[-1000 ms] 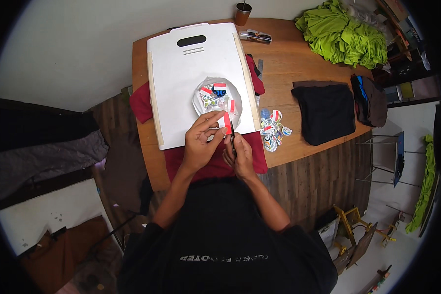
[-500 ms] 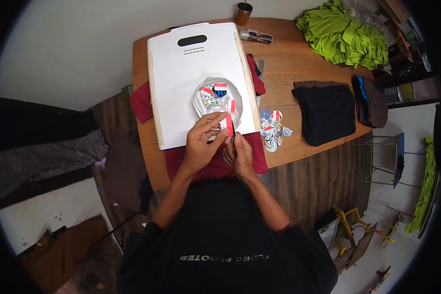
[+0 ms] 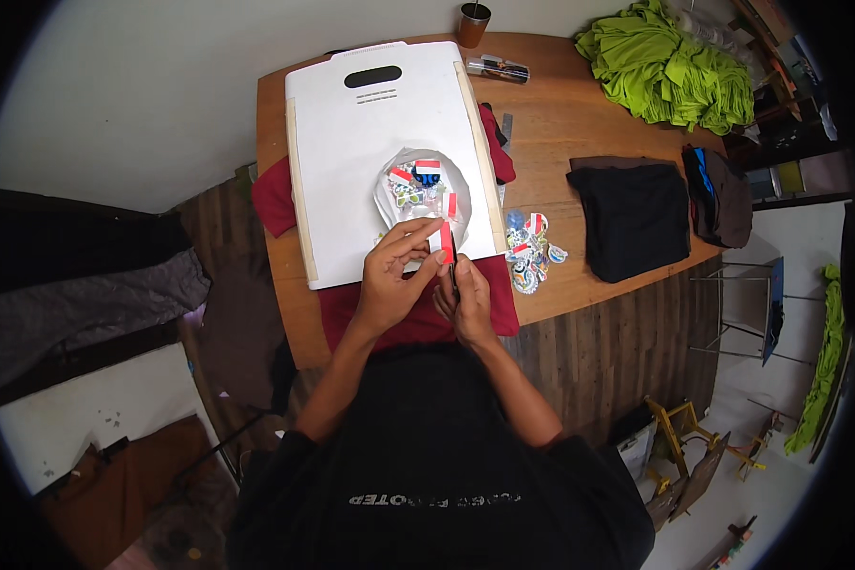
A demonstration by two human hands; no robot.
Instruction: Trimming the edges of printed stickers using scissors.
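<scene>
My left hand (image 3: 389, 277) pinches a red-and-white rectangular sticker (image 3: 446, 239) by its edge, over the near side of a white bowl (image 3: 382, 201). Closed around a slim black tool (image 3: 454, 270), my right hand (image 3: 472, 306) sits just below and to the right, with the tool against the sticker's right edge. Fingers hide most of the tool, so its kind cannot be made out. Inside the bowl lie several cut stickers (image 3: 408, 197), some red and white, some multicoloured. The bowl rests on a white board (image 3: 337, 171) with an oval handle slot.
Right of the board is a pile of colourful stickers (image 3: 532, 256). Dark red cloth (image 3: 489, 309) shows under the board. Folded black cloth (image 3: 635, 223), a bright green fabric heap (image 3: 660, 71), a clear case (image 3: 497, 70) and a brown cup (image 3: 473, 27) are on the wooden table (image 3: 551, 123).
The sticker and the black tool have shifted very slightly between my fingers. Both hands stay in nearly the same place.
</scene>
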